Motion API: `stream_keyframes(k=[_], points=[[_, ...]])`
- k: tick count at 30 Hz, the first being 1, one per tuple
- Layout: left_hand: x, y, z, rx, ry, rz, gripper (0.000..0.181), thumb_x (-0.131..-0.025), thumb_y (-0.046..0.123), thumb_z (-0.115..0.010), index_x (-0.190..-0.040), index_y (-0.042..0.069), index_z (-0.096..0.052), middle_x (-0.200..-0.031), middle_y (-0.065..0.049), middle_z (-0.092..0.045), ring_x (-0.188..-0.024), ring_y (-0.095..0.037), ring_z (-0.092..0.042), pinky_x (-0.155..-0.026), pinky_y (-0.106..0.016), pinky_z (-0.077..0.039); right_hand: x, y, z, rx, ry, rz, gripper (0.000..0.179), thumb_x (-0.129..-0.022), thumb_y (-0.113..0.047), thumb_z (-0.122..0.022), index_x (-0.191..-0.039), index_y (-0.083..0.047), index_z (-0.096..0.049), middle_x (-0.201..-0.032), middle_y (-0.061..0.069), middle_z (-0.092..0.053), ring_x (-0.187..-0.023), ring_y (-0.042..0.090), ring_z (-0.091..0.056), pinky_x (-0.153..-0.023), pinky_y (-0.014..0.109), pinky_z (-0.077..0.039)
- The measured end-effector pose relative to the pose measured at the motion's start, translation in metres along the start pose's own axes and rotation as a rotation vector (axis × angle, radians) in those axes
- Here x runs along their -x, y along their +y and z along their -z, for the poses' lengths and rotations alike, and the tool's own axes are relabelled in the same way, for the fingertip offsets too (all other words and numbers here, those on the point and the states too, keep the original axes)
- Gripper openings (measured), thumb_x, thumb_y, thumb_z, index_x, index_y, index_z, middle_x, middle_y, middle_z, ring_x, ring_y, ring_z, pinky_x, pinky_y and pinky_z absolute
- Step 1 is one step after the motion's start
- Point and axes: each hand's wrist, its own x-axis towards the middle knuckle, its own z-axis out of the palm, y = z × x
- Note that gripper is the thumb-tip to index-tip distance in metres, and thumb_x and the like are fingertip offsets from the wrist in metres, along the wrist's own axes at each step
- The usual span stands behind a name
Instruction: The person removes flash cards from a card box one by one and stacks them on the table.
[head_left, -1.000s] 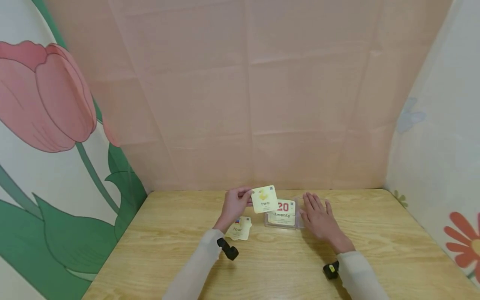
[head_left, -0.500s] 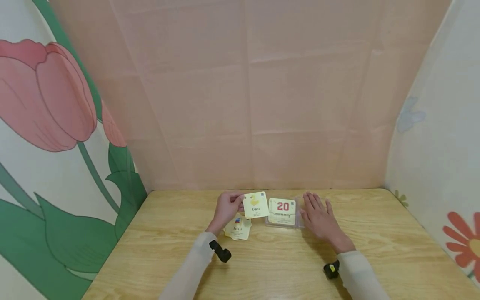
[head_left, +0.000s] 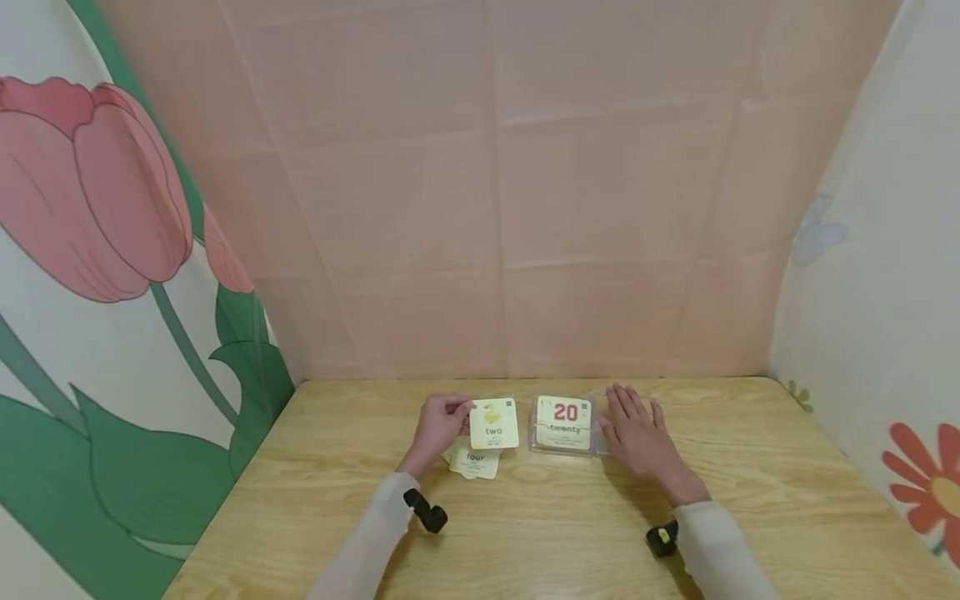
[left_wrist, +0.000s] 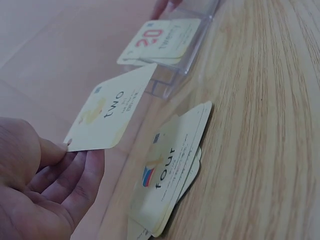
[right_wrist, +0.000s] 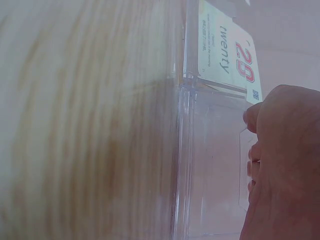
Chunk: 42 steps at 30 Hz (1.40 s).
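My left hand (head_left: 437, 429) pinches a square flash card (head_left: 495, 425) by its corner, with the word "two" and a yellow duck on it. That card is raised above a loose pile of cards (left_wrist: 167, 175) topped by one reading "four". To the right lies a clear plastic box (right_wrist: 210, 150), its lid folded open. Inside one half is a stack of cards (head_left: 564, 423) with "20 twenty" uppermost. With fingers straight, my right hand (head_left: 641, 442) rests on the lid half of the box.
Everything lies on a wood-grain table (head_left: 570, 525). A pink cloth backdrop (head_left: 495, 208) rises behind its far edge. Panels with a printed tulip (head_left: 131, 196) and a red flower (head_left: 933, 487) stand at the sides.
My left hand has carried the "two" card left and down, away from the box and over the "four" pile. The right hand has stayed in place.
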Motion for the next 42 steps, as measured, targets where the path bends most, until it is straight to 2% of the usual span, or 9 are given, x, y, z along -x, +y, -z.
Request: stream_keyframes(k=[3, 10, 19, 26, 34, 42], points=[[0.001, -0.003, 0.003, -0.014, -0.002, 0.011, 0.022, -0.105, 0.008, -0.063, -0.118, -0.004, -0.076, -0.099, -0.018, -0.078, -0.072, -0.011, -0.069, -0.076, -0.046, -0.067, 0.000, 0.000, -0.001, -0.004, 0.002, 0.001, 0.064, -0.113, -0.028, -0.042, -0.162, 0.009, -0.025, -0.171, 0.031, -0.019, -0.159, 0.053, -0.016, -0.125, 0.077, -0.008], [0.002, -0.014, 0.008, -0.045, 0.001, 0.038, 0.021, -0.105, 0.010, -0.064, -0.117, 0.000, -0.078, -0.100, -0.017, -0.078, -0.070, -0.011, -0.068, -0.065, -0.028, -0.063, -0.001, 0.003, -0.004, 0.002, 0.008, 0.001, 0.064, -0.113, -0.029, -0.042, -0.162, 0.008, -0.024, -0.171, 0.030, -0.020, -0.159, 0.052, -0.017, -0.126, 0.076, -0.007], [0.005, -0.020, 0.011, -0.089, -0.005, 0.097, 0.021, -0.105, 0.011, -0.064, -0.115, 0.001, -0.078, -0.103, -0.015, -0.079, -0.076, -0.012, -0.070, -0.068, -0.029, -0.063, 0.001, 0.003, -0.005, 0.012, 0.014, -0.004, 0.064, -0.113, -0.029, -0.043, -0.162, 0.008, -0.026, -0.171, 0.030, -0.022, -0.159, 0.052, -0.019, -0.126, 0.076, -0.009], [0.005, -0.028, 0.013, -0.101, -0.012, 0.079, 0.020, -0.104, 0.009, -0.064, -0.113, -0.002, -0.078, -0.095, -0.014, -0.079, -0.069, -0.011, -0.068, -0.060, -0.024, -0.060, 0.001, 0.004, -0.006, 0.008, 0.011, -0.003, 0.064, -0.113, -0.030, -0.042, -0.163, 0.007, -0.024, -0.172, 0.029, -0.020, -0.159, 0.052, -0.017, -0.126, 0.076, -0.008], [0.005, -0.029, 0.014, -0.110, -0.011, 0.063, 0.021, -0.104, 0.008, -0.064, -0.113, -0.005, -0.078, -0.080, -0.010, -0.074, -0.062, -0.011, -0.062, -0.056, -0.021, -0.054, -0.001, 0.003, -0.004, 0.011, 0.005, -0.004, 0.064, -0.113, -0.029, -0.042, -0.163, 0.007, -0.023, -0.172, 0.030, -0.019, -0.159, 0.052, -0.016, -0.126, 0.076, -0.007], [0.009, -0.025, 0.017, -0.219, 0.009, 0.004, 0.019, -0.102, 0.008, -0.066, -0.111, -0.004, -0.079, -0.088, -0.015, -0.078, -0.063, -0.011, -0.064, -0.057, -0.023, -0.053, -0.001, 0.003, -0.003, 0.011, 0.008, -0.002, 0.064, -0.113, -0.028, -0.043, -0.162, 0.008, -0.024, -0.171, 0.030, -0.022, -0.159, 0.052, -0.018, -0.125, 0.076, -0.008]])
